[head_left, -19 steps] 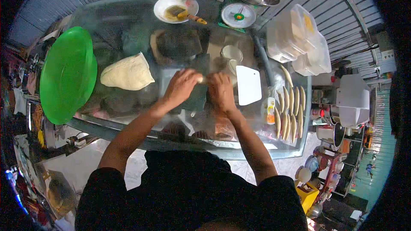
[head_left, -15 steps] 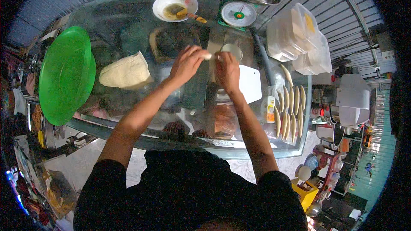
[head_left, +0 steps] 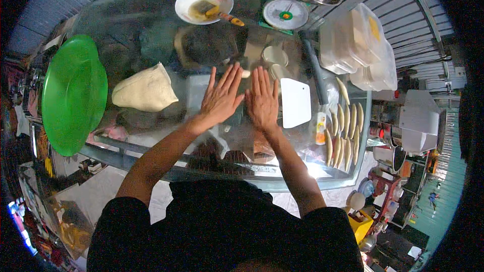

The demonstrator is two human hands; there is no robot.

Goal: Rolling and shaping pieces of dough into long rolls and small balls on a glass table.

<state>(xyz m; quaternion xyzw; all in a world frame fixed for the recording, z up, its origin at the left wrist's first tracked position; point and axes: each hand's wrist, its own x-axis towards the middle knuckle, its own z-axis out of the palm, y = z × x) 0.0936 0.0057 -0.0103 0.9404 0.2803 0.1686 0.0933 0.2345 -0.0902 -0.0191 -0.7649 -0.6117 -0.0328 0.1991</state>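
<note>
On the glass worktop we press both palms flat, side by side. Our left hand and right hand lie with fingers stretched straight and spread, pointing toward twelve o'clock, clasping nothing. Between the two sets of fingertips, at the twelve o'clock end of the gap, a small pale piece of dough peeps out; it sits just beside the left hand's fingertips and close to the right hand's index finger, and we cannot tell how much more of it lies under the palms.

At three o'clock from our right hand, just beside it, rests a white plastic scraper. Farther that way we see rows of pale, elongated dough pieces. At nine o'clock from our left hand sits a large cream-coloured lump of dough, and beyond it a big round green plastic tray. At twelve o'clock stand a white bowl with a utensil in it and a dial kitchen scale, with clear plastic containers toward two o'clock.
</note>
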